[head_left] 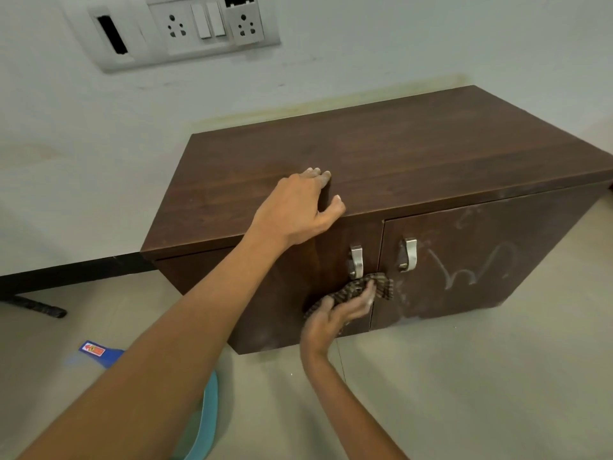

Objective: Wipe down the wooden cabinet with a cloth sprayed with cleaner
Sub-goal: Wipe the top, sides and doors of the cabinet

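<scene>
A low dark wooden cabinet [398, 154] stands on the floor against the white wall. It has two doors with metal handles [356, 262]. My left hand [298, 210] rests on the front edge of its top, fingers curled over the edge. My right hand [335, 318] presses a checked brown cloth [371, 287] flat against the left door, just below its handle. The right door [481, 260] carries white chalky scribbles and dusty smears.
A blue object with a red-and-white label [96, 350] lies on the floor at lower left, partly behind my left arm. A light blue rim [207, 416] shows under that arm. A switch and socket panel [185, 28] sits on the wall above.
</scene>
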